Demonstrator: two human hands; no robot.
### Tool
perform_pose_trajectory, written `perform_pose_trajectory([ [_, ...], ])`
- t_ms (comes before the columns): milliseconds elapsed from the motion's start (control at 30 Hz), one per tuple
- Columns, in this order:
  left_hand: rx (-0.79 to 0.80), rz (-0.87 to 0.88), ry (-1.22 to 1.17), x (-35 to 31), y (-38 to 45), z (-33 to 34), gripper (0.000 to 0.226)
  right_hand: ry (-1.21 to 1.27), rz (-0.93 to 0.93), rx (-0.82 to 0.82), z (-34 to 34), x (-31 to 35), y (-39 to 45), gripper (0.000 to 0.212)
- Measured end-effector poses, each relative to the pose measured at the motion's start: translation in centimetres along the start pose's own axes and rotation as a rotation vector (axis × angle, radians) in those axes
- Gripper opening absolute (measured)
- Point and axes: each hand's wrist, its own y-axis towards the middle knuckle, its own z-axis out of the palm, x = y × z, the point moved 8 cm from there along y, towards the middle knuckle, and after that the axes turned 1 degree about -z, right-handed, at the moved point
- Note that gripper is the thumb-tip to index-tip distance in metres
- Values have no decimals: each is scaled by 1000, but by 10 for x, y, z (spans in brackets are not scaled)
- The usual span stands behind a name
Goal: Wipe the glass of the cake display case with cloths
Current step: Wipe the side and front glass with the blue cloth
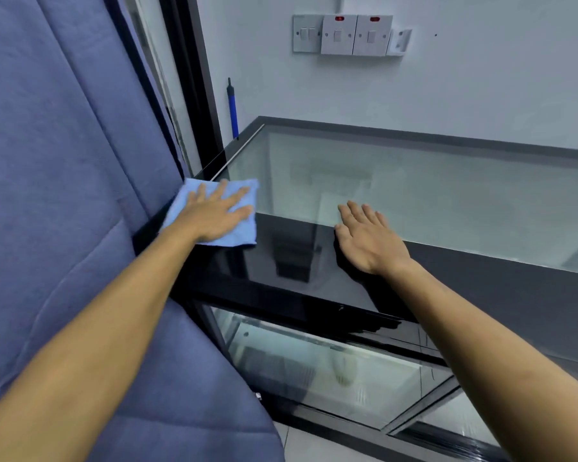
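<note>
Glass top (414, 201) of the cake display case fills the centre and right of the frame, seen from above, with a dark frame (481, 275) along its near edge and a glass front panel (331, 371) below it at lower centre. Left hand (214, 215) lies flat, fingers spread and unclenched, pressing a light blue cloth (244, 231) onto the near left corner of the top, at centre left of the frame; the cloth is pinned beneath the palm rather than gripped, and its edges show on all sides of the hand. Right hand (369, 241) rests open and empty, palm down, on the top near the centre of the frame, well apart from the cloth, its fingertips reaching the clear glass and its heel over the dark band. Blue fabric curtain (64, 161) hangs along the left side of the frame, just beside the case. White wall switches (344, 35) sit on the pale wall (481, 78) at upper centre, and a blue-handled tool (232, 108) stands upright behind the far left corner of the case.
</note>
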Motion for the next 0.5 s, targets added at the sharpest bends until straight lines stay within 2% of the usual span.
perform_pose_trajectory([
  [100,19,301,30,-69,-32,26,65,1,3,-8,0,-2,0,59],
  [167,12,387,0,-65,-53,32,64,-2,-2,-4,0,-2,0,59],
  [233,-6,355,-39,-25,-49,20,63,-6,2,-9,1,-3,-1,59],
  [367,-24,92,60,69,-9,-3,79,7,27,-21,1,-3,-1,59],
  [433,-40,12,56,68,5,-5,68,11,42,-33,0,-1,1,59],
  [500,-33,60,39,24,10,-3,60,17,56,-40,-2,0,3,58],
])
